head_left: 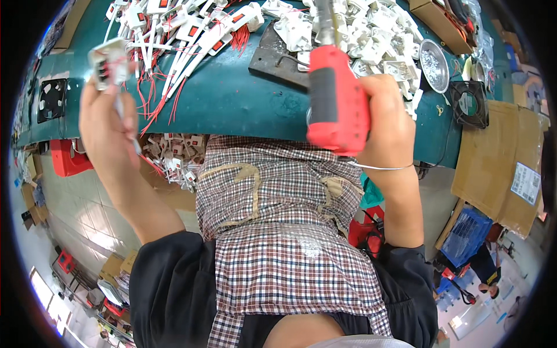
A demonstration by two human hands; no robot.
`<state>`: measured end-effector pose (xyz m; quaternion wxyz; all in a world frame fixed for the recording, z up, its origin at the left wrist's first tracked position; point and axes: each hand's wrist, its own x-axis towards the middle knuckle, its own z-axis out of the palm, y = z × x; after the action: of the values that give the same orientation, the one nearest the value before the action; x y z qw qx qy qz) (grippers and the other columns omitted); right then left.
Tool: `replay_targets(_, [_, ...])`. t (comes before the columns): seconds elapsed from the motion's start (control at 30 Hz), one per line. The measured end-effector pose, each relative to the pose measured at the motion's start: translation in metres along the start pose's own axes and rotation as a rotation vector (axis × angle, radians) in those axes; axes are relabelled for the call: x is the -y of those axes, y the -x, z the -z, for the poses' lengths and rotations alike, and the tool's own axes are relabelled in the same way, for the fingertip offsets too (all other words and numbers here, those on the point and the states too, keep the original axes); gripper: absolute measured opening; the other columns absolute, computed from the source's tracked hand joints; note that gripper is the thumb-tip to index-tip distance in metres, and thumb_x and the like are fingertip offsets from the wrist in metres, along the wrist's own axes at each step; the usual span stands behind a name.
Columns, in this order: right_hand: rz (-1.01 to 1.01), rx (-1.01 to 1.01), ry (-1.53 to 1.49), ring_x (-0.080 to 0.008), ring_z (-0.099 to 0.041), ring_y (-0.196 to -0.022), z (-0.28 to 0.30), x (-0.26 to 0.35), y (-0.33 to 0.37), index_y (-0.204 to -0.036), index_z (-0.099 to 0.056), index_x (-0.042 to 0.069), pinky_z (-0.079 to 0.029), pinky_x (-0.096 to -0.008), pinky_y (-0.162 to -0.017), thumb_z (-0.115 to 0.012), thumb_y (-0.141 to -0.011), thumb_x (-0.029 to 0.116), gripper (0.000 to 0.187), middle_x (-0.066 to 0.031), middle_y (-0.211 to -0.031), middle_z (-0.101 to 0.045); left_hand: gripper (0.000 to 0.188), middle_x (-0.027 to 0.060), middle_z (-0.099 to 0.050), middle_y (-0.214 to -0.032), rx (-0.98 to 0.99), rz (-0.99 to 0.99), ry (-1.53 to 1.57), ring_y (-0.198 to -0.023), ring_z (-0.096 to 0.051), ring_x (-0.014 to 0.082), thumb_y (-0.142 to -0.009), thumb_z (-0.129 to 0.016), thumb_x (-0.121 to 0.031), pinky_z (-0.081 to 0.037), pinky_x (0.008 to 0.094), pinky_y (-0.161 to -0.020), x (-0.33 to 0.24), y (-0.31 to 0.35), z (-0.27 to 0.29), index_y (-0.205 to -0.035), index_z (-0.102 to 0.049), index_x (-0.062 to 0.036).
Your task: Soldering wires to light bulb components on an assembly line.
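Observation:
My left hand (pixel 107 119) is raised at the left of the bench, its fingers closed around a white plastic switch housing (pixel 115 68). Motion blurs the housing, but dark parts show inside it, and a pale cable runs down past my palm. In my right hand (pixel 390 119) is a red and black power screwdriver (pixel 339 110), gripped by its body. Its shaft points to the far side, over a dark metal block (pixel 278 58). Beyond my left hand lie several white switch assemblies (pixel 194 32) with red rockers and red wires.
Loose white plastic housings (pixel 386 35) are heaped at the far right. Beside them sits a metal bowl (pixel 434 66) of small parts. Black fans (pixel 470 103) stand at both bench ends. Under the bench edge are more switch assemblies (pixel 174 159). Cardboard (pixel 493 168) leans at right.

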<state>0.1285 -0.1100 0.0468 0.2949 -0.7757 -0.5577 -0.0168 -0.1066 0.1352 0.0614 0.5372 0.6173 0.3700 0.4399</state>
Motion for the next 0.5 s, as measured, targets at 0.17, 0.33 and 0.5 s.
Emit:
replay_targets(0.17, [-0.276, -0.034, -0.302, -0.0232, -0.070, -0.105, 0.017, -0.022, 0.020, -0.119, -0.051, -0.003, -0.054, -0.0306, -0.085, -0.085, -0.071, -0.004, 0.059, -0.0104, -0.107, -0.067, 0.047, 0.0226, -0.069, -0.109, 0.405, 0.333, 0.213, -0.053, -0.048, 0.0066, -0.095, -0.046, -0.008, -0.039, 0.0187, -0.045, 0.008, 0.036, -0.036, -0.141, -0.043, 0.0029])
replay_targets(0.33, [-0.089, -0.017, -0.260, -0.0241, -0.061, -0.088, 0.010, -0.019, 0.034, -0.121, -0.051, 0.002, -0.051, -0.0332, -0.076, -0.091, -0.067, 0.010, 0.068, -0.0113, -0.103, -0.058, 0.051, 0.0240, -0.068, -0.109, 0.637, 0.511, 0.251, -0.066, -0.065, 0.0148, -0.094, -0.045, -0.007, -0.052, 0.0218, -0.052, 0.019, 0.060, -0.071, -0.143, -0.039, 0.0027])
replay_targets(0.5, [-0.130, -0.103, -0.230, -0.0248, -0.058, -0.097, -0.009, -0.013, 0.046, -0.121, -0.058, 0.002, -0.045, -0.0339, -0.090, -0.093, -0.063, 0.012, 0.068, -0.0070, -0.108, -0.062, 0.048, 0.0214, -0.068, -0.111, 0.748, 0.541, 0.260, -0.067, -0.068, 0.0150, -0.095, -0.045, -0.003, -0.054, 0.0220, -0.053, 0.019, 0.069, -0.092, -0.142, -0.039, 0.0025])
